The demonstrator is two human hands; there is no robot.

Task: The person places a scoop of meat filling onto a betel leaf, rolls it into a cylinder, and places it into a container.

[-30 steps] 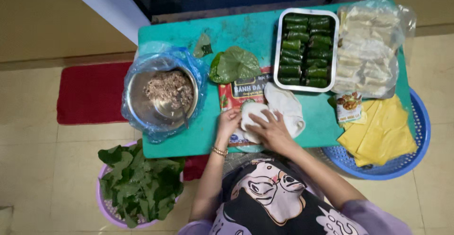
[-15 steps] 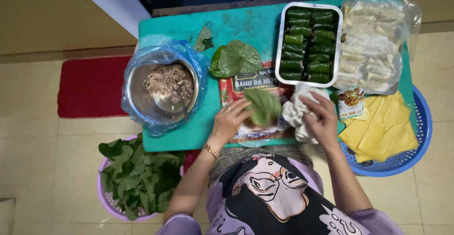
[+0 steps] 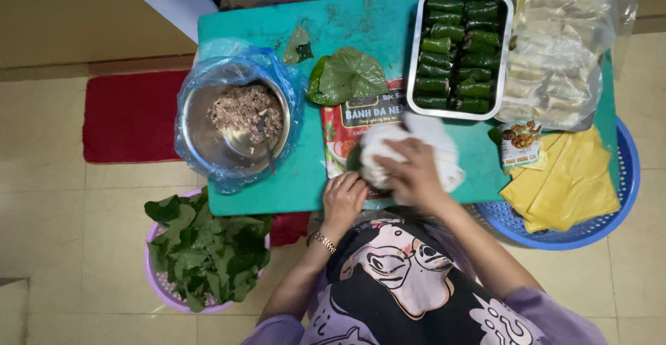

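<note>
My right hand [image 3: 415, 173] presses a bunched white cloth [image 3: 423, 145] down onto a green leaf that lies on a red printed packet [image 3: 361, 119]; only a sliver of the leaf [image 3: 354, 159] shows at the cloth's left edge. My left hand [image 3: 343, 198] rests at the near edge of the packet, fingers curled against the leaf and cloth, a gold bracelet on its wrist. Everything sits on a green table [image 3: 305, 171].
A steel bowl of minced filling with a spoon [image 3: 239, 126] sits in a blue bag at left. Loose leaves [image 3: 347, 76] lie behind the packet. A tray of green rolls [image 3: 458, 53], bagged pale wrappers [image 3: 555, 53], a blue basket with yellow cloths [image 3: 569, 185], and a basket of leaves [image 3: 201, 251] on the floor.
My right hand brought the white cloth from the right back over the leaf. My left hand slid from on top of the leaf to its near edge.
</note>
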